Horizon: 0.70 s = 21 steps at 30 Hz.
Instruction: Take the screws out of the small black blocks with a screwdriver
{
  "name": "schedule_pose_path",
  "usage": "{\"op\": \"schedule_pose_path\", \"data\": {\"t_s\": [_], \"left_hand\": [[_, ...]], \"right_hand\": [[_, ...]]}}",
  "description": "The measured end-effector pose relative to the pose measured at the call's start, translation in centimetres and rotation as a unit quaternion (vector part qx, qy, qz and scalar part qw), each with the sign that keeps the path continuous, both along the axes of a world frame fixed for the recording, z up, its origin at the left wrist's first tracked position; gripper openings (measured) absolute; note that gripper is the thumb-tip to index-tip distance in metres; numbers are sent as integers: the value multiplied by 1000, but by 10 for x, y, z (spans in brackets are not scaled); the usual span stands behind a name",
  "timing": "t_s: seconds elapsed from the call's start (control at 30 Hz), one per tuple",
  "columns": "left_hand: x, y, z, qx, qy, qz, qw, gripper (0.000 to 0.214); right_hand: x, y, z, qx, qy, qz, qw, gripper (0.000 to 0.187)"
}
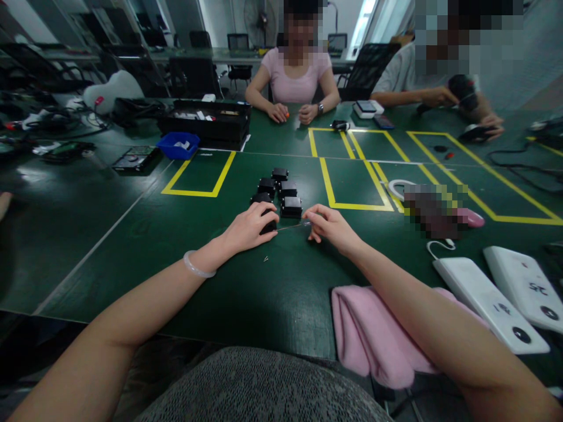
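My left hand (pixel 248 228) is closed around a small black box (pixel 270 223) on the green table, its fingers covering much of it. My right hand (pixel 329 226) grips a screwdriver (pixel 291 227) by its clear handle. The thin shaft points left, and its tip meets the box near my left fingertips; exact contact is hard to see. Just beyond my hands stand several similar black boxes (pixel 288 189) in a loose cluster, one of them partly behind my left hand. Nearer to me, tiny screws (pixel 265 258) lie on the tabletop.
Yellow tape outlines (pixel 360 206) mark the table. A blue tray (pixel 178 146) and a black bin (pixel 206 126) stand far left. At right lie a pink cloth (pixel 369 328) and white power banks (pixel 492 305). Two people (pixel 299 82) sit opposite.
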State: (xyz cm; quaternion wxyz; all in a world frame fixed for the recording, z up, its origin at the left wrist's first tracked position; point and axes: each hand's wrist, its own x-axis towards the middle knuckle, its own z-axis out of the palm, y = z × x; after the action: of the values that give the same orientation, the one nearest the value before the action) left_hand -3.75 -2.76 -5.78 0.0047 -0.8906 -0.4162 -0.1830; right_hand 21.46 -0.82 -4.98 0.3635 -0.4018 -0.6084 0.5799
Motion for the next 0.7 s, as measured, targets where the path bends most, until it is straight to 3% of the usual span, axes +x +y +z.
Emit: {"op": "schedule_pose_path", "data": {"t_s": [0.5, 0.7], "left_hand": [[-1, 0, 0, -2, 0, -3, 1000, 22], [0, 0, 0, -5, 1, 1, 1000, 23]], "right_hand": [[0, -1, 2, 14, 7, -7, 1000, 21], [0, -1, 1, -16, 6, -2, 1000, 25]]}}
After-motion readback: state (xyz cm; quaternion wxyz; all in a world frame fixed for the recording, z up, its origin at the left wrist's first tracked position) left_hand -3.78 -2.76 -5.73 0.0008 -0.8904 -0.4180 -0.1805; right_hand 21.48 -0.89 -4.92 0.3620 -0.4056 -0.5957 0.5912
